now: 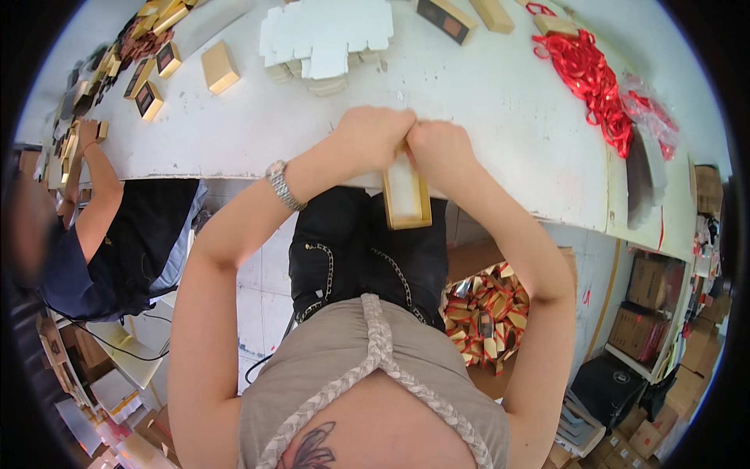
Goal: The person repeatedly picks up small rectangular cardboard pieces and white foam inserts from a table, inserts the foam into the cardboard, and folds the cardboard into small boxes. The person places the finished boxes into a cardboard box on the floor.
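Note:
An open gold box [409, 224] with a pale inside juts over the near edge of the white table, its long side pointing toward me. At its far end my left hand [372, 139] and my right hand [442, 153] meet, knuckles almost touching. Both are closed, with the fingers curled in at that end of the box. My fingertips and the box's far rim are hidden behind the hands. Beyond them lies a stack of flat white card pieces [324, 39].
Red ribbon [586, 78] is heaped at the table's right. Several gold boxes [220, 68] stand at left and back. A co-worker's hand [87, 133] handles boxes at far left. Below my right arm, a carton holds many ribboned gold pieces [486, 316]. Shelves with boxes [637, 332] stand right.

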A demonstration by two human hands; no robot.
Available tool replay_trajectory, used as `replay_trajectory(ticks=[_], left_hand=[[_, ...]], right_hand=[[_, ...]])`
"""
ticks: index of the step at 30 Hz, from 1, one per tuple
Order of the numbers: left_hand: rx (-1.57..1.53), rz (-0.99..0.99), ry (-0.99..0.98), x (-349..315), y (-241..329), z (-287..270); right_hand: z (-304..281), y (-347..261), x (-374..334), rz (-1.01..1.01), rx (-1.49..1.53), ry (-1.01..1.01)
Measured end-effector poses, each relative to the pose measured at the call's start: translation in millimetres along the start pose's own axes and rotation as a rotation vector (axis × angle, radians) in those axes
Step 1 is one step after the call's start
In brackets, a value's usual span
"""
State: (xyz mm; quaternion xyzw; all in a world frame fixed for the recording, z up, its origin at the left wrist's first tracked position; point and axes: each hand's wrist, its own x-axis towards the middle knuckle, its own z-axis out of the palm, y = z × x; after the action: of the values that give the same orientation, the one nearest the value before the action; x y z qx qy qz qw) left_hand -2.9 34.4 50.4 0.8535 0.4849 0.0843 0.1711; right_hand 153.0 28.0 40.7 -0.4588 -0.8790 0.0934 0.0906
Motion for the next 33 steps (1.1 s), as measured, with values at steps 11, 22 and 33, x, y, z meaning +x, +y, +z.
replay_trajectory(ticks=[11, 22, 33], left_hand=[[-0.864, -0.358, 1.371, -58, -195, -165], [-0.552, -0.379, 0.960, -28, -105, -34], [-0.681, -0.326, 0.704, -40, -31, 0]], right_hand=[[-4, 37, 153, 0.520, 0.688, 0.270], [-1, 54, 159, 0.468, 0.553, 0.420], [-10, -30, -21, 0.274, 0.827, 0.393]])
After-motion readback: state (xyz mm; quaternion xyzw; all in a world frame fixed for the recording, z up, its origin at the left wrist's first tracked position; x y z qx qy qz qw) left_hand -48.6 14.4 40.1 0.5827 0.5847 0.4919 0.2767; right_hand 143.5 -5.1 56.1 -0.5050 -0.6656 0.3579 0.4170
